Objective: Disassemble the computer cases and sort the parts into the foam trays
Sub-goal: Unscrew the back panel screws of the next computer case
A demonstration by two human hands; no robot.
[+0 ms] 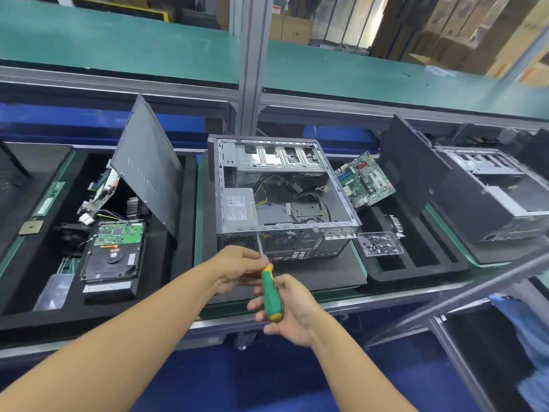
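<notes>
An open grey computer case (285, 191) lies on its side at the centre, with a power supply (239, 208) and loose cables inside. In front of its rear panel my right hand (289, 310) grips the green and yellow handle of a screwdriver (270, 292). The metal shaft points up towards the case's rear edge. My left hand (237, 267) pinches the shaft just above the handle. A black foam tray (26, 298) on the left holds a hard drive (114, 254), cables and a leaning side panel (148, 168). A second foam tray (416, 269) lies to the right.
A motherboard (365, 181) leans at the right tray's back, and a clear box of screws (380, 243) sits on that tray's near corner. Another dark case (490, 194) stands further right. A vertical metal post (252, 66) rises behind the centre case. A metal rail crosses the lower right.
</notes>
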